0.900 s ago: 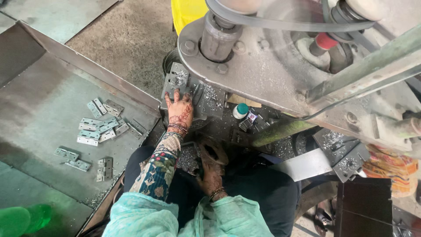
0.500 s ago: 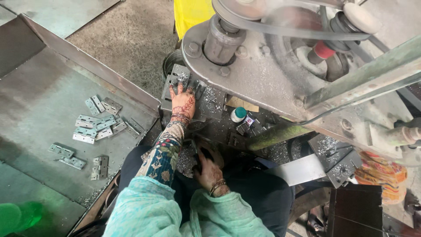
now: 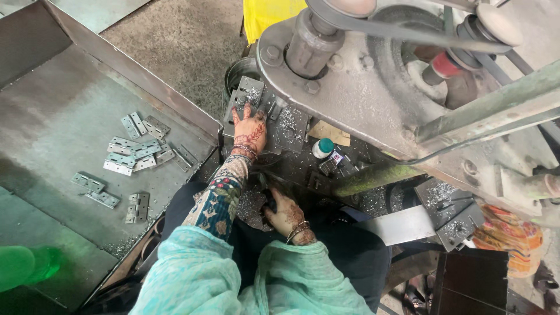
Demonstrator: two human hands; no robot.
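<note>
At the centre of the frame, the left hand (image 3: pixel 249 129) is laid flat, fingers spread, on a metal plate (image 3: pixel 290 125) of the machine bed, just beneath the heavy grey machine head (image 3: pixel 350 87). Nothing is gripped by it; the palm is pressed down, apparently so that a small part is kept seated against the fixture block (image 3: pixel 251 93) at the fingertips, though the part itself cannot be made out under the fingers. Metal swarf is scattered over the plate around the hand.

Lower, near the lap, the right hand (image 3: pixel 287 213) is curled down into a heap of small metal pieces (image 3: pixel 252 204); whether anything is pinched between its fingers cannot be told, since the fingertips are hidden in the pile. The heap is kept close to the body, probably so that pieces can be drawn without reaching.

At the left of the frame, flat steel hinges (image 3: pixel 131 154) are strewn on a sloped sheet-metal tray (image 3: pixel 52 134), well apart from both hands. A small green-capped bottle (image 3: pixel 321 148) stands on the bed just right of the plate, and a drive belt (image 3: pixel 408 32) is seen running across the upper right.
</note>
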